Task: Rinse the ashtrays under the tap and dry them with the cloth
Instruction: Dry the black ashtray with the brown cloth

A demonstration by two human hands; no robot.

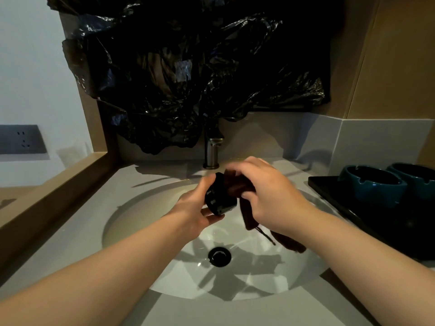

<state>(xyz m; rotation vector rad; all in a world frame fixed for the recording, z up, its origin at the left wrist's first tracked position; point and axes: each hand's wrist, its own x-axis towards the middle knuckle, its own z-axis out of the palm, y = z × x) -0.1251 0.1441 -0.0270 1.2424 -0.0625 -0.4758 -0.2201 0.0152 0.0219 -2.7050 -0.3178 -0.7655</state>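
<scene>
Over the sink [141,220], the left hand [195,208] curls round a dark ashtray [217,201] tipped on its side. The right hand [270,196] pinches the brown cloth [249,215], maybe pushed inside it. 2 blue ashtrays [372,184] [416,177] sit on the black tray [329,187], far right.

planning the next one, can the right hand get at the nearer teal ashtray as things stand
Probably yes: nothing stands between the right hand and the nearer teal ashtray on the black tray. But it grips the brown cloth, so it would need freeing first.
</scene>
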